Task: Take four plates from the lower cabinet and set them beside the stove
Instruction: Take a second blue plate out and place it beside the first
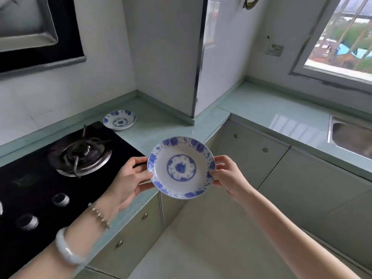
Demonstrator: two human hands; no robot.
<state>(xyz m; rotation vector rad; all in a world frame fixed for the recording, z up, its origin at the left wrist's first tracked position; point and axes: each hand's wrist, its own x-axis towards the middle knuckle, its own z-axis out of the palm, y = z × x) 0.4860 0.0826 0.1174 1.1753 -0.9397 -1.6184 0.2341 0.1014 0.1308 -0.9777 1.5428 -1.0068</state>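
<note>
I hold a white plate with a blue flower pattern (pixel 181 167) in the air, just off the front edge of the pale green counter (pixel 161 129). My left hand (pixel 128 180) pinches its left rim, thumb on top. My right hand (pixel 226 174) pinches the right rim the same way. A second plate of the same pattern (pixel 119 119) lies flat on the counter, just behind the right rear corner of the black gas stove (pixel 60 164).
The lower cabinet doors (pixel 128 234) under the counter look closed. A white boxed column (pixel 167 57) stands in the counter's corner. A steel sink (pixel 350 137) sits at the right under the window. A range hood (pixel 30 27) hangs above the stove.
</note>
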